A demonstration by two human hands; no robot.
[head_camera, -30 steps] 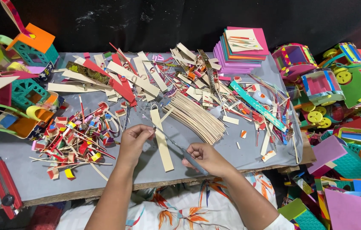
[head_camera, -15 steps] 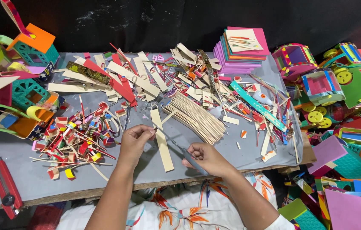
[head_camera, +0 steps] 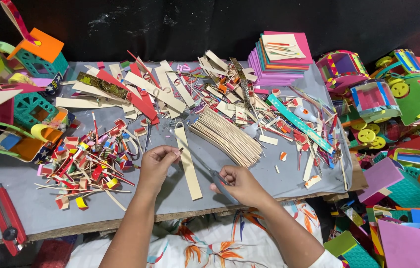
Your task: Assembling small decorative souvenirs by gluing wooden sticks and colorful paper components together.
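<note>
My left hand (head_camera: pixel 158 163) is pinched shut on the end of a thin stick (head_camera: pixel 196 160) that slants across the grey table cover (head_camera: pixel 249 176) toward my right hand. My right hand (head_camera: pixel 242 184) grips a grey cutter (head_camera: pixel 218 178), its tip against the near end of that stick. A long cream foam strip (head_camera: pixel 189 166) lies flat between the two hands, under the stick. Just beyond it sits a fanned bundle of thin cream strips (head_camera: pixel 227 136).
Small red, yellow and blue scraps and sticks (head_camera: pixel 88 164) lie left of my left hand. A red cutter (head_camera: pixel 6 218) sits at the near left edge. Foam sheets (head_camera: pixel 279 57) are stacked at the back, with coloured foam toy houses and vehicles (head_camera: pixel 383 104) on the right.
</note>
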